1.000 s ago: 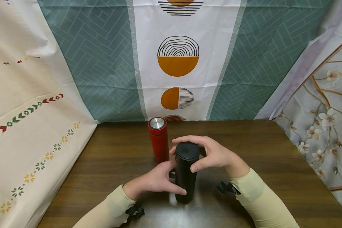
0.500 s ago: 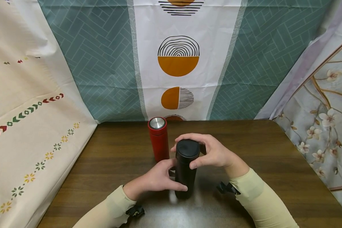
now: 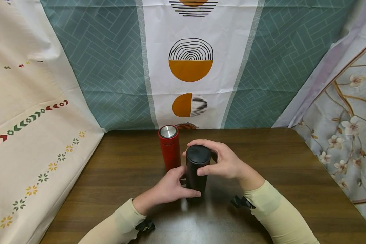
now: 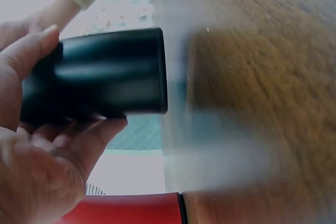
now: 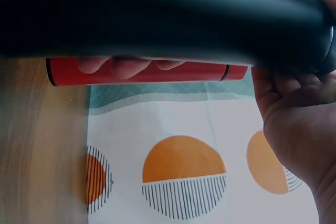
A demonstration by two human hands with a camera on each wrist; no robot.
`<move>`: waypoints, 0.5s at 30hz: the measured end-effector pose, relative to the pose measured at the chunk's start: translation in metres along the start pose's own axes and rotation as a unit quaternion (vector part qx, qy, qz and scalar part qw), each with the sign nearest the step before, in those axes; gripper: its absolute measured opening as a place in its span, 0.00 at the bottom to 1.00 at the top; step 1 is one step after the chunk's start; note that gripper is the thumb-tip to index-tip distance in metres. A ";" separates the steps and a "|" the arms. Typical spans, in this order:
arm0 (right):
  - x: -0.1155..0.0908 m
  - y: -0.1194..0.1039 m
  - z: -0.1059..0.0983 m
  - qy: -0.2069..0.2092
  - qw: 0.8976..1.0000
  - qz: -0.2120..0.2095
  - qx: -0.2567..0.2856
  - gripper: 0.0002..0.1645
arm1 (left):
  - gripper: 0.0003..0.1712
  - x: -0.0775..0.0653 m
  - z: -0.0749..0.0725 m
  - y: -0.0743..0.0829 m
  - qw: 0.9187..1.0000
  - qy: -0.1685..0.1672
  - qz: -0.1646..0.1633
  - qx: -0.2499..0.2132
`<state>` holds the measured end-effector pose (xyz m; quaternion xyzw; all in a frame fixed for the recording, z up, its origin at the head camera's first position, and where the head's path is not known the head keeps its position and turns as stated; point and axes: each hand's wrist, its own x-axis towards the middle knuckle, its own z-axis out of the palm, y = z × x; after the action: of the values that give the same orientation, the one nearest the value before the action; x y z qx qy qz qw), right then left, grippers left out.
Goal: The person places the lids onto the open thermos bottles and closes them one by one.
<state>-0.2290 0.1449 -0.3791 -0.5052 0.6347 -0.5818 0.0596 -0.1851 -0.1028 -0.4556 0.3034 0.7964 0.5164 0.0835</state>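
Both hands are on a black thermos flask (image 3: 198, 154), held upright in front of me. My left hand (image 3: 172, 188) grips its lower body, thumb on the near side and fingers behind. Higher up, my right hand (image 3: 225, 161) holds it around the lid end. A gap shows between the flask's base (image 4: 161, 72) and the tabletop in the left wrist view. Just behind and to the left stands a red thermos flask (image 3: 170, 152) with a silver-topped lid; my left hand hides its lower end. In the right wrist view, left fingertips (image 5: 128, 69) show below the black body.
The dark wooden table (image 3: 125, 152) extends to both sides of the hands. A green and white patterned cloth (image 3: 113, 67) hangs behind it. Printed cloths hang at the left (image 3: 33, 135) and the right (image 3: 338, 142).
The black flask has come up in the head view, with both hands moving along with it, and has shifted a little left. The red flask has stayed put.
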 end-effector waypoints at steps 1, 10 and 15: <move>0.000 0.000 0.000 0.005 1.000 0.003 -0.006 0.41 | 0.32 0.000 0.000 0.000 1.000 0.005 -0.004 0.000; 0.000 -0.001 0.005 0.046 0.996 0.028 -0.069 0.42 | 0.36 0.000 0.005 0.001 0.999 0.045 -0.017 0.005; 0.000 -0.004 0.010 0.072 0.991 0.048 -0.102 0.43 | 0.36 0.001 0.008 0.001 0.998 0.066 -0.014 0.015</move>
<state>-0.2206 0.1391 -0.3790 -0.4345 0.7167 -0.5454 -0.0099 -0.1818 -0.0955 -0.4584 0.2587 0.8123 0.5217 0.0338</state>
